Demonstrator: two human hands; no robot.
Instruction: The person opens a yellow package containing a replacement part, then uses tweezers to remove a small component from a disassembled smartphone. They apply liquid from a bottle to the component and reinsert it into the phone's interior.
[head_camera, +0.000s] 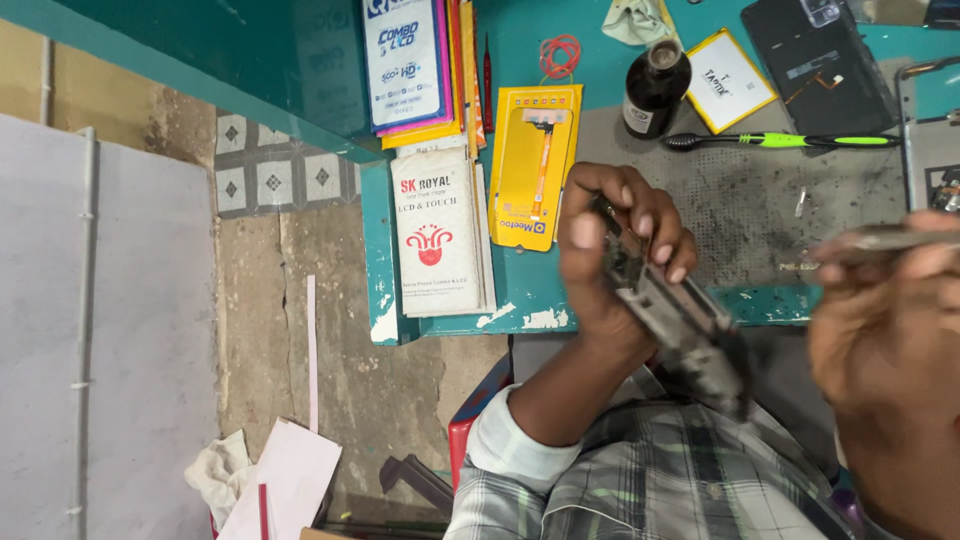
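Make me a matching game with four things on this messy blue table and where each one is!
Things:
1. dark bottle
2. green-handled tool
3. red rubber band
4. opened phone

Places:
A. lying on the grey mat
B. held in the left hand
C. just above the yellow packet
D. standing beside the yellow-edged battery

Pairs: 1-D, 2-A, 3-C, 4-B
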